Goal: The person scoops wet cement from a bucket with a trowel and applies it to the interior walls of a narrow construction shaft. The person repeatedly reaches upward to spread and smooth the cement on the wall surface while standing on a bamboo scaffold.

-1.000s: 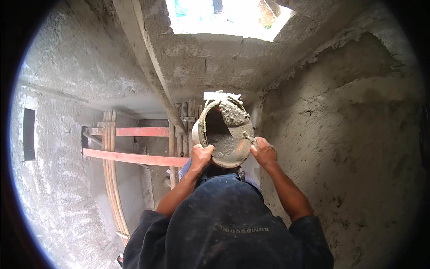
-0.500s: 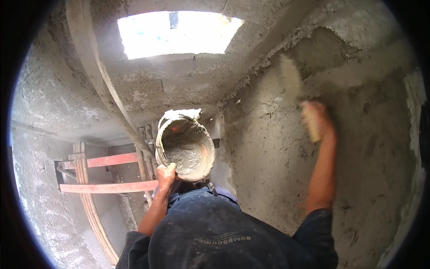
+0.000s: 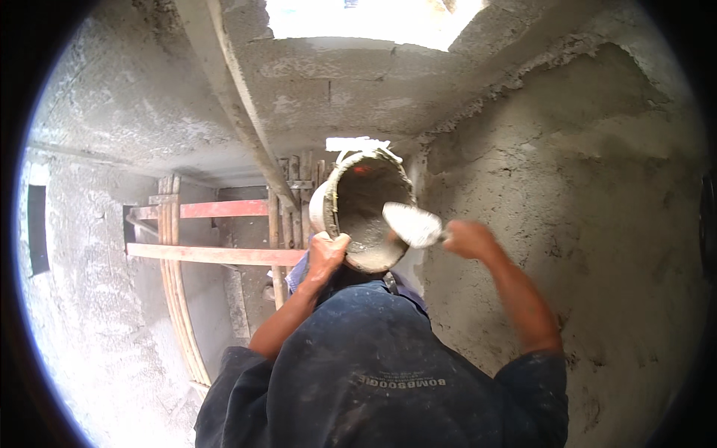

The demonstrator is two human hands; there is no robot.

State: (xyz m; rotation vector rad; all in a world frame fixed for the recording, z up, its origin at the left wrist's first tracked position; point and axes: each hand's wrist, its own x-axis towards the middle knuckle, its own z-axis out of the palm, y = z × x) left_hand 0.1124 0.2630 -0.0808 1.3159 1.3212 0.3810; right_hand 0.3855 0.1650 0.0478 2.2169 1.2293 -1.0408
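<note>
A bucket caked with mortar is tilted in front of my body, its mouth facing me. My left hand is closed on its near left rim. Grey wet mortar lies inside, toward the lower side. My right hand grips a trowel by its handle, which the fingers mostly hide. The trowel's pale, mortar-smeared blade reaches over the right edge of the bucket's mouth. Whether the blade touches the mortar, I cannot tell.
A rough, freshly mortared wall fills the right side. Bright light comes through an opening at the top. A long beam slants down toward the bucket. To the left are wooden poles, a red board and a paler board.
My right hand has brought the trowel from the upper right wall down and left to the bucket. The left hand keeps its hold on the bucket. The whole view has shifted.
</note>
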